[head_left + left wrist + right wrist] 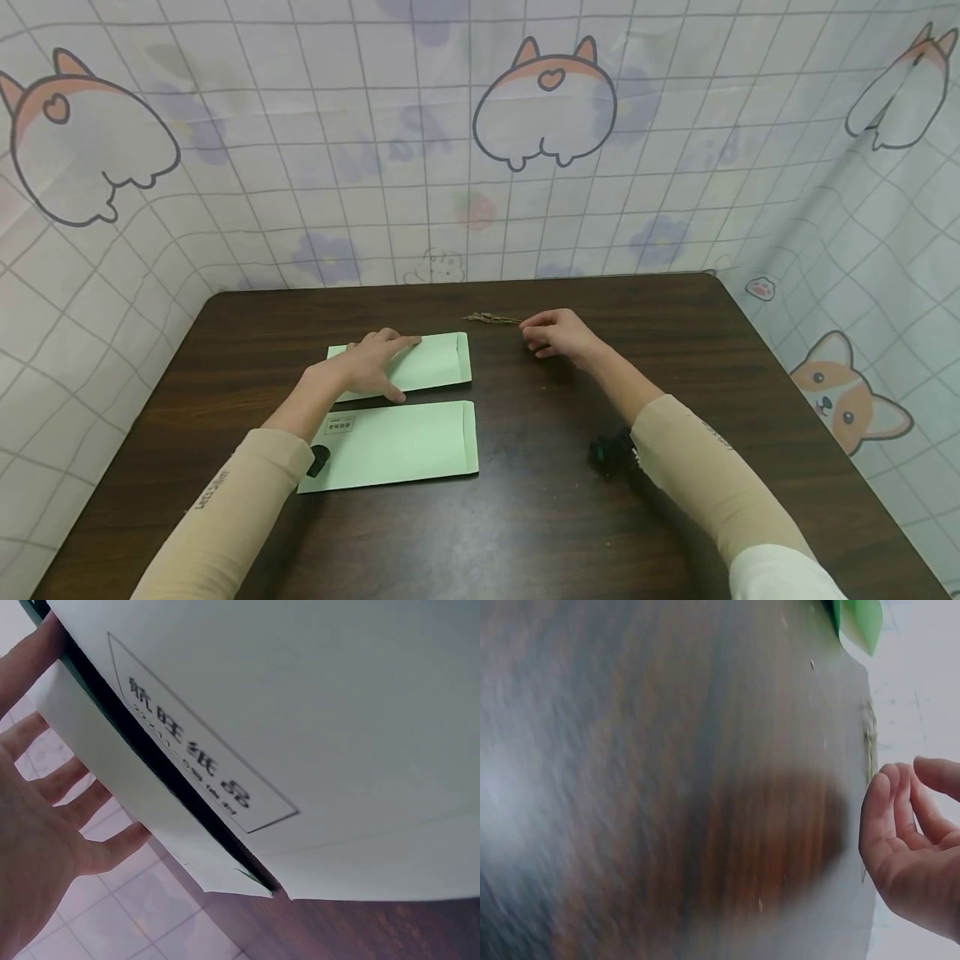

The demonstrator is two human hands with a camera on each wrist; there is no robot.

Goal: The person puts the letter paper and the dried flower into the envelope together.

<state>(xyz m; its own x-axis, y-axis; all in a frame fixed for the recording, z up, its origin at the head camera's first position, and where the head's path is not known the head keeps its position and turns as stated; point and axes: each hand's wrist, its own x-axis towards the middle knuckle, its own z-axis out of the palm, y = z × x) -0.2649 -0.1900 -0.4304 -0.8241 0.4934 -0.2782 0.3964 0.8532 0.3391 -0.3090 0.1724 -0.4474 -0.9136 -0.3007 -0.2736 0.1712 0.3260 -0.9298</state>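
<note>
Two pale green paper envelopes lie on the table one above the other, the far envelope (431,362) and the near envelope (408,446) with a small printed box on it. My left hand (370,364) rests over the far envelope with its fingers spread. In the left wrist view its fingers (124,844) reach along that envelope's edge. My right hand (561,335) is at the right end of a thin sprig of dried stems (491,318). In the right wrist view its fingers are loosely bent, with a gap at the thumb, and the sprig (870,739) passes behind them.
The dark wooden table (540,517) ends at a far edge just beyond the sprig. A patterned white curtain (420,200) hangs behind it and along both sides. A black device (611,450) shows at the right wrist, and a dark strap (318,460) at the left.
</note>
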